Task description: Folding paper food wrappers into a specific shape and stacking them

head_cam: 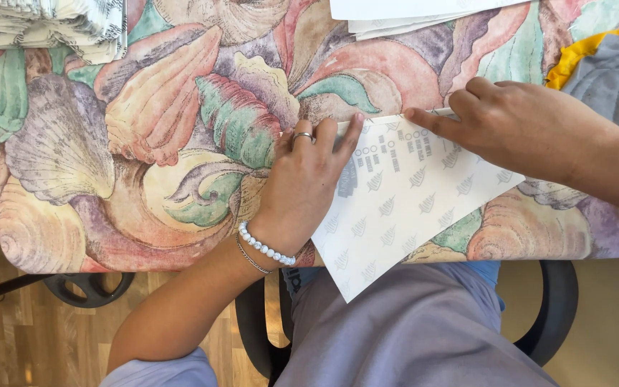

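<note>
White sheet (410,208), likely light and easily creased, pinned flat under left hand (302,190) and right hand (517,125); fingertips pressed along folded top edge, hands apart, nothing gripped

The white folded paper sheet (402,208) carries a repeating pale grey emblem print, the shell-patterned cloth table cover (145,143) mixes peach, green, mauve and cream, the bead bracelet (265,247) is white, and the grey fabric piece (610,72) has a yellow edge.
</note>
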